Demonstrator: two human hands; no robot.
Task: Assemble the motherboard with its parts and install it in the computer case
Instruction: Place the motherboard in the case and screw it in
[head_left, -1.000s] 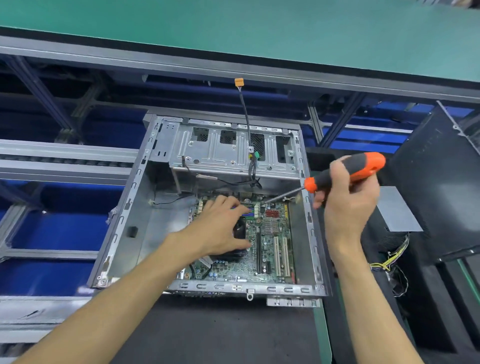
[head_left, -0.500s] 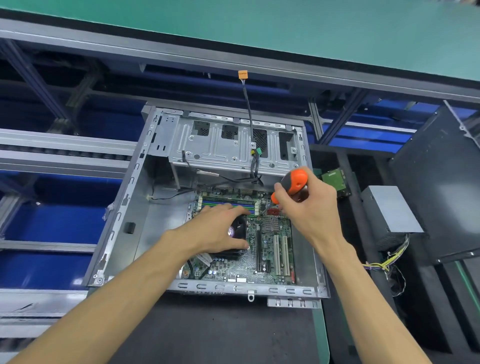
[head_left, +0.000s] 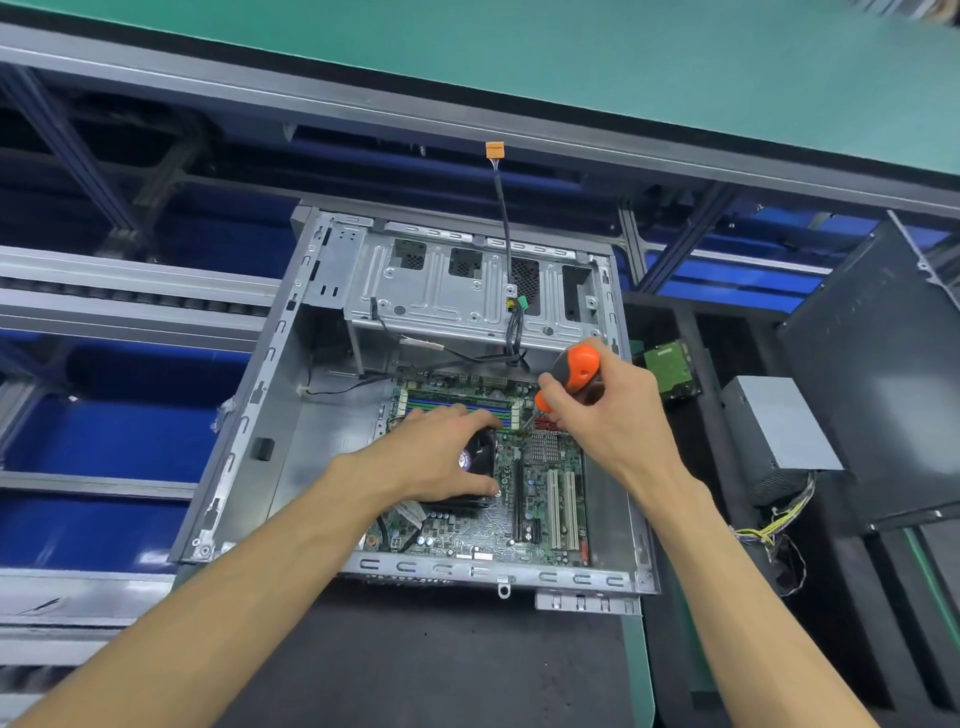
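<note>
So the motherboard (head_left: 524, 499) is already sitting flat on the floor of the computer case (head_left: 291, 415), which lies open on its side on the dark mat (head_left: 415, 654). Looks to us like we're at the screwing-down step: the board is in place and we're fastening it near its top edge, just right of the memory slots (head_left: 457, 405).

Our right hand (head_left: 608, 415) is wrapped around the orange and black screwdriver (head_left: 579, 371), held nearly upright with the tip pointing down at the board. The tip itself is mostly hidden behind the fingers, so we can't tell if it's actually seated in a screw. Next move probably calls for keeping the driver straight over the hole and not letting it skid onto the circuitry.

Our left hand (head_left: 441, 457) lies over the black cooler fan (head_left: 480, 457), fingers spread and only loosely bent, pressing down rather than grabbing, most likely to keep the board from shifting.

Off to the right, outside the case, there's a grey power supply (head_left: 774, 431) with its wire bundle, and a green-topped drive (head_left: 667, 366) just beside the case wall.
</note>
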